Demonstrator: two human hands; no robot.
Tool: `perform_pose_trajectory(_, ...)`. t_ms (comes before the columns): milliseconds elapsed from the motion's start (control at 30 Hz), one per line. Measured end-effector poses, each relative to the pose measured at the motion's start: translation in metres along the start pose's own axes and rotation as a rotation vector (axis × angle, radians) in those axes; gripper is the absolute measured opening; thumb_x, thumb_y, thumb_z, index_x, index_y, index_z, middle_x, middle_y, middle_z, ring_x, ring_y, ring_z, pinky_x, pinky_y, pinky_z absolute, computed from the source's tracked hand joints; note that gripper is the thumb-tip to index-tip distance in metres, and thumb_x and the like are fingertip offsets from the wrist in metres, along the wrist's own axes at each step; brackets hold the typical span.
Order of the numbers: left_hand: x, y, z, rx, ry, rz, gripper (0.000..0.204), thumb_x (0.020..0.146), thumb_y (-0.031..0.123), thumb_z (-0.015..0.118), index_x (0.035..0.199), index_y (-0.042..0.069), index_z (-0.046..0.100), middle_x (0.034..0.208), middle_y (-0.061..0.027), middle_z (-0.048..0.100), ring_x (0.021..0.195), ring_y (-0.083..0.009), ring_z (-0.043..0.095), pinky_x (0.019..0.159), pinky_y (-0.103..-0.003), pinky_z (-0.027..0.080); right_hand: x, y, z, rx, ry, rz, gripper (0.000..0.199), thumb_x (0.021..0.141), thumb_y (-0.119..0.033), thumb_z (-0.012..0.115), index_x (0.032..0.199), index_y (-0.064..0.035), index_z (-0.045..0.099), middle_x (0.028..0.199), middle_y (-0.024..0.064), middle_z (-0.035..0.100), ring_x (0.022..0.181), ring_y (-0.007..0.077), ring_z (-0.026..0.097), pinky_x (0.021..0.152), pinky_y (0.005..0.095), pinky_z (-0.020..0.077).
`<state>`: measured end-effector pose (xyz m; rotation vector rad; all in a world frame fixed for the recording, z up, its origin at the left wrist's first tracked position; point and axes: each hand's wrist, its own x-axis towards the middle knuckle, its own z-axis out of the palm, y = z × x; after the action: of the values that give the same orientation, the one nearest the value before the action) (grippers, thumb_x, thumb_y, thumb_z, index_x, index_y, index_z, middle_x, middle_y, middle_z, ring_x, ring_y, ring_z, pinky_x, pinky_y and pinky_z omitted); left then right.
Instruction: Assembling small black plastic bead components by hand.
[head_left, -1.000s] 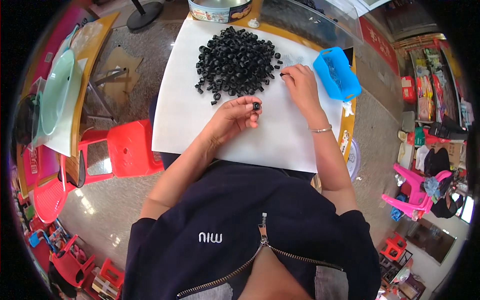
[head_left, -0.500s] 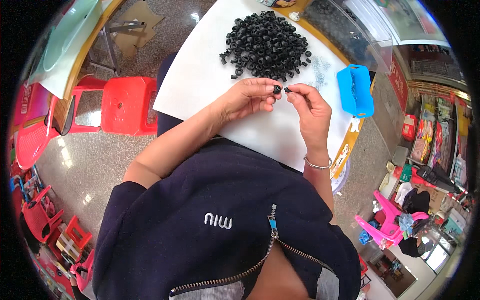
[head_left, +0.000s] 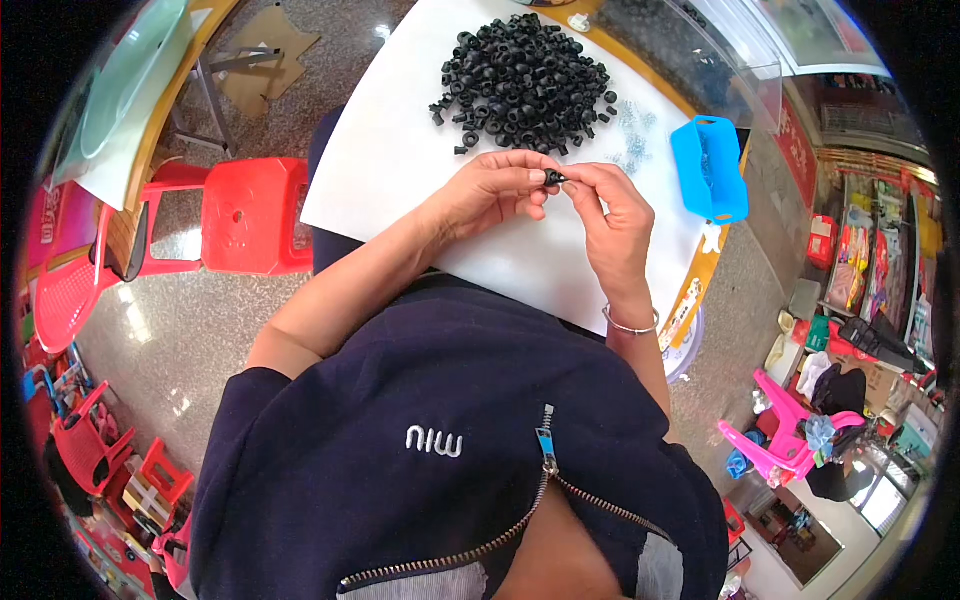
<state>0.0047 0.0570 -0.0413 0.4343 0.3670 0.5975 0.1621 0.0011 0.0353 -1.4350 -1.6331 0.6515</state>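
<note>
My left hand (head_left: 490,192) and my right hand (head_left: 612,222) meet fingertip to fingertip over the white sheet (head_left: 390,170), pinching one small black rubber ring (head_left: 555,177) between them. A heap of several black rubber rings (head_left: 525,85) lies just beyond the hands on the sheet. To the right of the heap lie several small clear or silvery pieces (head_left: 632,140). A blue plastic bin (head_left: 708,168) stands at the right edge of the sheet. A thin bangle circles my right wrist.
A red plastic stool (head_left: 255,215) stands on the speckled floor at my left. A pale green round lid (head_left: 120,85) rests on a wooden table at the far left. Red and pink small chairs and shelves of goods crowd the edges.
My right hand came back from the heap toward my left hand, and both hands now hold the ring together. The view has tilted, shifting heap and bin.
</note>
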Motion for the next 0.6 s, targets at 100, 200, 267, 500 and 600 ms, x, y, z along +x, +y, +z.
perform_pose_trajectory(100,-0.0002,-0.0006,-0.0002,0.02,0.012,0.006,0.025,0.088,0.012,0.058,0.111,0.001,0.056,0.089,-0.0043,0.061,0.073,-0.0088,0.059,0.069,-0.025,0.053,-0.0002,-0.0007,-0.0001,-0.032,-0.008,-0.018,0.018,0.081,0.006,0.058,0.096,-0.0011,0.065,0.09,0.0094,0.063,0.076,0.0157,0.064,0.067,0.026,0.0505)
perform_pose_trajectory(200,-0.0004,-0.0004,0.001,0.039,0.015,0.015,0.025,0.088,0.013,0.059,0.11,0.001,0.056,0.089,-0.0046,0.061,0.073,-0.0091,0.058,0.07,-0.025,0.053,-0.0006,0.0,0.0,-0.061,-0.01,-0.035,0.018,0.081,0.007,0.058,0.095,-0.0014,0.065,0.09,0.0095,0.063,0.076,0.0164,0.064,0.066,0.0262,0.0506)
perform_pose_trajectory(267,-0.0008,-0.0005,0.0023,0.046,0.023,0.023,0.024,0.088,0.013,0.059,0.109,0.001,0.056,0.089,-0.0049,0.061,0.073,-0.0094,0.058,0.069,-0.026,0.053,-0.0011,0.0006,0.0005,-0.082,-0.01,-0.049,0.018,0.08,0.007,0.058,0.094,-0.0017,0.064,0.09,0.0097,0.063,0.076,0.0174,0.063,0.066,0.0267,0.0506)
perform_pose_trajectory(500,0.0,-0.0015,0.0041,0.058,0.031,0.041,0.025,0.088,0.012,0.058,0.109,-0.001,0.056,0.088,-0.006,0.061,0.072,-0.0108,0.059,0.069,-0.027,0.052,-0.0039,0.0053,0.0032,-0.122,-0.003,-0.102,0.02,0.078,0.007,0.059,0.094,-0.0028,0.064,0.091,0.0106,0.061,0.079,0.0219,0.062,0.066,0.0298,0.0504)
perform_pose_trajectory(600,-0.0001,-0.0016,0.0041,0.075,0.032,0.042,0.025,0.088,0.012,0.058,0.109,-0.001,0.056,0.087,-0.0057,0.061,0.071,-0.0111,0.059,0.069,-0.027,0.053,-0.0045,0.0076,0.004,-0.138,-0.001,-0.122,0.021,0.076,0.008,0.059,0.094,-0.0026,0.064,0.091,0.0108,0.061,0.08,0.0238,0.061,0.067,0.0316,0.0501)
